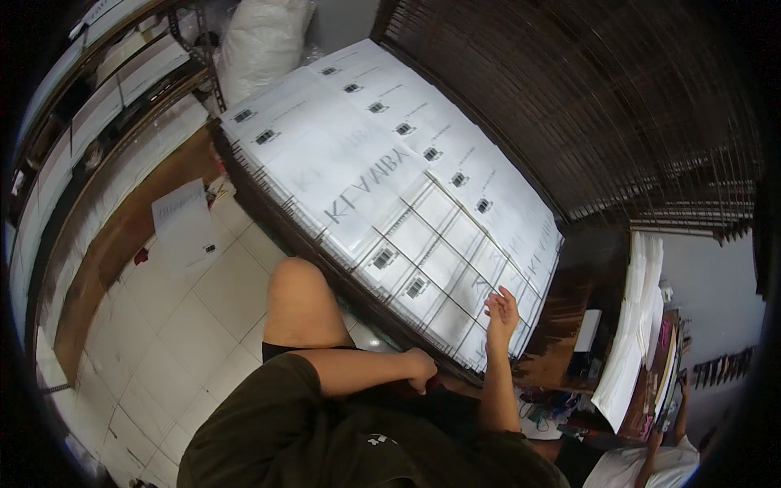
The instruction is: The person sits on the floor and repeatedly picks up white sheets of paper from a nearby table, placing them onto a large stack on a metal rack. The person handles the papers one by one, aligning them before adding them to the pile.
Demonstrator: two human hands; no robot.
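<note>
Glossy white plastic mailer bags [366, 163]; dark metal wire rack [439, 244]; smooth pale floor tiles [187, 325]

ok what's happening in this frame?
A seated person faces a wire rack packed with rows of white plastic mailer bags. The right hand is raised with open fingers touching the bags at the rack's near right end. The left hand rests curled near the lap, and whether it holds anything cannot be told. One loose mailer lies on the tiled floor. Another person sits at lower right.
</note>
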